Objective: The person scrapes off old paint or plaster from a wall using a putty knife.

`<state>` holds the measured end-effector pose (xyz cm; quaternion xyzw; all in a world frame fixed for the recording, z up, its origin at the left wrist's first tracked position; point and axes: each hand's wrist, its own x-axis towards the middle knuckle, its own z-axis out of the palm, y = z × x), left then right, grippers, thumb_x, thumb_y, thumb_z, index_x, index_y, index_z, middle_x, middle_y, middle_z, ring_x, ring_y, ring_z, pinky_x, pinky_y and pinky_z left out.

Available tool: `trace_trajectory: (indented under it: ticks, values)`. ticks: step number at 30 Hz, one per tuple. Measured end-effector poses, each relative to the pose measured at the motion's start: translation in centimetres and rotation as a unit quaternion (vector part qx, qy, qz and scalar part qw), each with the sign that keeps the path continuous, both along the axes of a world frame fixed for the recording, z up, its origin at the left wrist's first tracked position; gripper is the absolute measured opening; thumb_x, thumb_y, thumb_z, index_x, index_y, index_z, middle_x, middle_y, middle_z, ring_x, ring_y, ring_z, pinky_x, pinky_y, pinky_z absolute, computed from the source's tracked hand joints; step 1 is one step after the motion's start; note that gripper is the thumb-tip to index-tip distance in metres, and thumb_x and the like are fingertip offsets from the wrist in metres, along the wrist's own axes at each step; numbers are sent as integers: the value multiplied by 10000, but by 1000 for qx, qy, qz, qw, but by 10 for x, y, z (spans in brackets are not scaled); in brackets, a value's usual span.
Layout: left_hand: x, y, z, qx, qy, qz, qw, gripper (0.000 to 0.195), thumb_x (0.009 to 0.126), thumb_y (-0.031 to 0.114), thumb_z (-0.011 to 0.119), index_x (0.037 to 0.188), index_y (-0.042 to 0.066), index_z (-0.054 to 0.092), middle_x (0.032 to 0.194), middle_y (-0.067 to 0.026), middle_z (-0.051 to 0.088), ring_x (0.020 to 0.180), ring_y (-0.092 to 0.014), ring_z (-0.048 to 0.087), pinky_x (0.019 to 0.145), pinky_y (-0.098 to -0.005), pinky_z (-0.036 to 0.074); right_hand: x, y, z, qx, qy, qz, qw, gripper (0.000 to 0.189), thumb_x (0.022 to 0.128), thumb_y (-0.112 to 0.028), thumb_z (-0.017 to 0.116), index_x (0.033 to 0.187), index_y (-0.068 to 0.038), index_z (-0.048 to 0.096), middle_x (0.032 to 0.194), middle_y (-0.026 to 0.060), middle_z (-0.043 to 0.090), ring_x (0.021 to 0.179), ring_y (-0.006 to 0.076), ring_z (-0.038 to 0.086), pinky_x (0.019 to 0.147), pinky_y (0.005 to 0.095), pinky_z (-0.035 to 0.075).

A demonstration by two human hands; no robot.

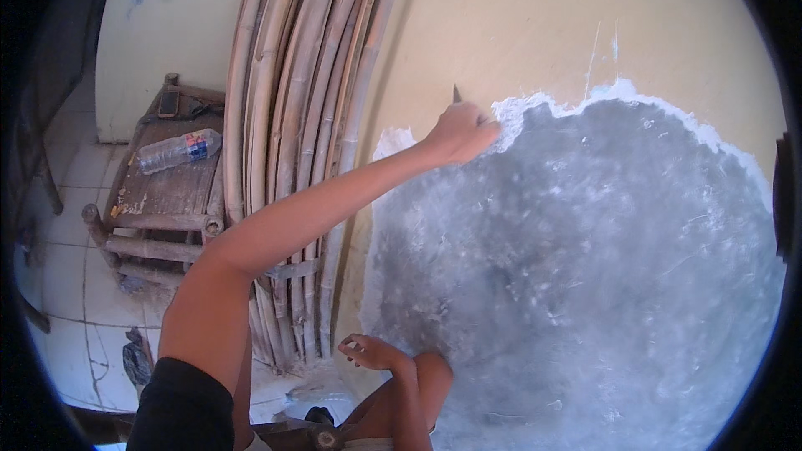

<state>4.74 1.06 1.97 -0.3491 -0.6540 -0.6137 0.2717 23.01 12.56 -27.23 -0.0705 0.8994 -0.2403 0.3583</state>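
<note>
My left hand reaches up to the wall, its fist closed around a small tool. Only a dark, pointed tip of the tool juts out above the fist; the rest is hidden. The hand is at the ragged white edge between cream paint and a large grey bare patch of wall. Lower down, my right hand hangs by my bent knee, fingers loosely curled and apart, with nothing seen in them.
A bundle of bamboo poles leans on the wall at left, tied near its base. Beside it, a bamboo-framed bench bears a plastic bottle and a phone-like dark object. White floor tiles lie below, with a dark plastic bag.
</note>
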Motion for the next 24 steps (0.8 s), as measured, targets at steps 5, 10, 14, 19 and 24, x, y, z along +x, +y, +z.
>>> trace_trajectory:
  ticks: [5, 10, 14, 19, 24]
  values:
    - [48, -26, 40, 2, 92, -8, 996, 474, 730, 380, 627, 477, 42, 411, 480, -11, 432, 460, -122, 385, 465, -319, 314, -2, -10, -16, -46, 58, 55, 996, 539, 873, -506, 461, 1129, -34, 510, 866, 147, 633, 726, 216, 611, 696, 335, 467]
    - [90, -66, 77, -70, 87, 68, 991, 300, 710, 293, 634, 555, 51, 549, 539, -17, 525, 454, -107, 439, 465, -278, 361, 6, -23, 10, -49, 43, 29, 997, 574, 869, -516, 445, 1063, 15, 545, 918, 238, 607, 873, 350, 587, 776, 409, 443]
    - [83, -62, 82, -36, 84, -32, 995, 324, 625, 289, 581, 431, 53, 473, 446, -45, 473, 439, -126, 424, 460, -302, 367, 3, -14, 1, -26, 65, 44, 997, 548, 867, -522, 459, 1114, -36, 514, 859, 152, 634, 743, 228, 608, 687, 336, 463]
    - [41, -17, 46, -29, 57, -78, 995, 277, 680, 207, 573, 470, 29, 543, 478, -48, 519, 456, -132, 458, 468, -307, 366, 1, -13, -9, -15, 44, 42, 998, 547, 865, -522, 464, 1130, -47, 517, 918, 136, 626, 766, 213, 612, 705, 328, 472]
    - [45, -21, 48, -26, 21, -114, 993, 351, 642, 324, 598, 427, 66, 496, 432, -70, 405, 459, -165, 394, 486, -306, 339, 2, -16, -5, -49, 19, 32, 998, 543, 865, -522, 463, 1139, -56, 516, 937, 135, 621, 769, 202, 613, 712, 323, 480]
